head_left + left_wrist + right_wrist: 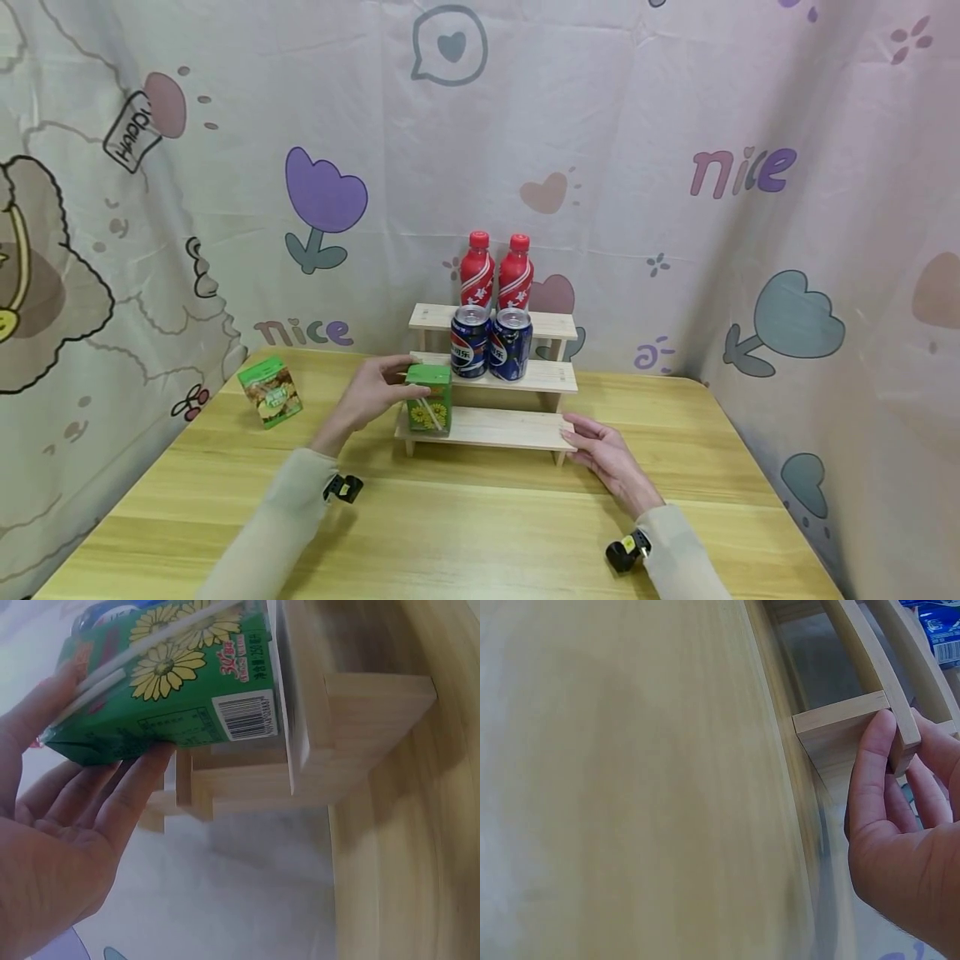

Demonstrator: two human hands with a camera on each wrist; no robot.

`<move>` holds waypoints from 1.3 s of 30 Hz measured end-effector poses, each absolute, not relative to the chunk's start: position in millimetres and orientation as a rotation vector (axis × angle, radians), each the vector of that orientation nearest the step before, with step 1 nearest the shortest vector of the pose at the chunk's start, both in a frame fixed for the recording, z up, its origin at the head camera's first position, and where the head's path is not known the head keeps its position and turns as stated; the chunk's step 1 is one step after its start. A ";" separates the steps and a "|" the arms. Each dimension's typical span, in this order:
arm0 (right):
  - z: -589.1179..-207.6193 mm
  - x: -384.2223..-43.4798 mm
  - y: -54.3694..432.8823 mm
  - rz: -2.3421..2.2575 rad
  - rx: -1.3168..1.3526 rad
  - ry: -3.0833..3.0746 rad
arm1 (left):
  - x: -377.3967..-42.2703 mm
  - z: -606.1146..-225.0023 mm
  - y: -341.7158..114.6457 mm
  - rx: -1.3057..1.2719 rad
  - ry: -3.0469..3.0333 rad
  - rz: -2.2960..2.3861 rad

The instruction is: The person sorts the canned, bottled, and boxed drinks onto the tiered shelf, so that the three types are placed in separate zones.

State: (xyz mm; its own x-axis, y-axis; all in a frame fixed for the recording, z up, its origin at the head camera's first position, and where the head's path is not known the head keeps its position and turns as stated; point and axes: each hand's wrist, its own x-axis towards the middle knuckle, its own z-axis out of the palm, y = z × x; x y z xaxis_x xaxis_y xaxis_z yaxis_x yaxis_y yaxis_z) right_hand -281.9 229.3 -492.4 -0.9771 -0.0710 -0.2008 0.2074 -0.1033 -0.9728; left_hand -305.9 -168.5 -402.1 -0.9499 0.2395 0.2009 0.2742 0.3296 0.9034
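My left hand [372, 392] holds a green drink carton [430, 414] with yellow flowers and a straw on its front. In the left wrist view the thumb lies along the carton's front, and the other fingers touch its side. The carton is upright at the left end of the lowest step of a three-tier wooden display stand [502, 427]. My right hand [609, 458] grips the right end of that lowest step; in the right wrist view its thumb and fingers lie on either side of the board [906, 735].
Two blue cola cans [469, 343] stand side by side on the middle step. Behind them are two red bottles [477, 271] on the top step. Another green carton [271, 393] stands on the wooden table [465, 517] at the left. A printed curtain [630, 108] hangs behind.
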 end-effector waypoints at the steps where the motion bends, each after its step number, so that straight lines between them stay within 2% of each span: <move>1: -492.6 -281.9 229.4 -2.198 0.153 1.966 | -305.5 -402.3 -166.7 -0.500 -2.525 -1.733; 39: -495.0 -282.7 231.7 -2.217 0.143 1.948 | -288.4 -420.6 -74.8 -0.561 -2.304 -1.622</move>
State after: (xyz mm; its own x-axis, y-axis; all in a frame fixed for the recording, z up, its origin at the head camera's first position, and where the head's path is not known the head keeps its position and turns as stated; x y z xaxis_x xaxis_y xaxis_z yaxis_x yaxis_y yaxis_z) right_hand -282.7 231.7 -495.0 -0.9779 -0.0766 -0.1946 0.2028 -0.1209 -0.9717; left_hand -288.4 -74.8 -420.6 -0.8892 0.1574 0.4296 0.4575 0.2991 0.8374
